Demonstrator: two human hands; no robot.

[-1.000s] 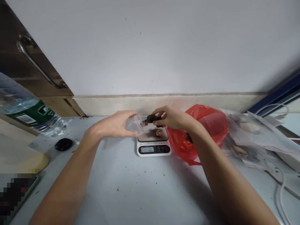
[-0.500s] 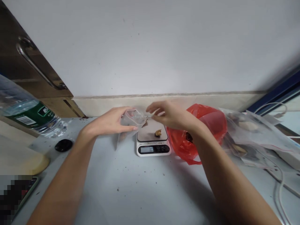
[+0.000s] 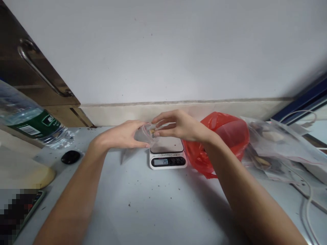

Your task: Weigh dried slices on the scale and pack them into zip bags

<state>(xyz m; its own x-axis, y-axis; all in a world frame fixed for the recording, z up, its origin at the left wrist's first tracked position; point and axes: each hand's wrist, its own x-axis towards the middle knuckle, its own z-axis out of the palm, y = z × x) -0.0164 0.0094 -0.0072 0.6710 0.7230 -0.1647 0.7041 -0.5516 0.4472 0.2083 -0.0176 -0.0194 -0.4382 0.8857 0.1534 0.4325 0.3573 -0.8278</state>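
Note:
My left hand (image 3: 124, 134) is closed around a clear zip-lock bag (image 3: 143, 135), holding its mouth open toward the right. My right hand (image 3: 180, 126) pinches a small yellowish-brown dried piece (image 3: 152, 131) at the bag's mouth; the fingertips partly hide it. Below the right hand stands a white digital scale (image 3: 168, 162), its display reading what looks like 29, the decimal point unclear. On the visible part of its grey plate (image 3: 166, 145) lies only a tiny dark speck.
Right of the scale sits an open red plastic bag (image 3: 222, 136). Further right lie clear zip bags (image 3: 276, 139) with pale pieces inside, and a white cable (image 3: 306, 204). A large water bottle (image 3: 38, 119) and a black round object (image 3: 71, 157) are at left. Dark crumbs dot the table.
My right hand has moved left to the bag's mouth with a dried piece. The piece seen on the scale's plate is gone from there, and the reading went from about 30 to 29.

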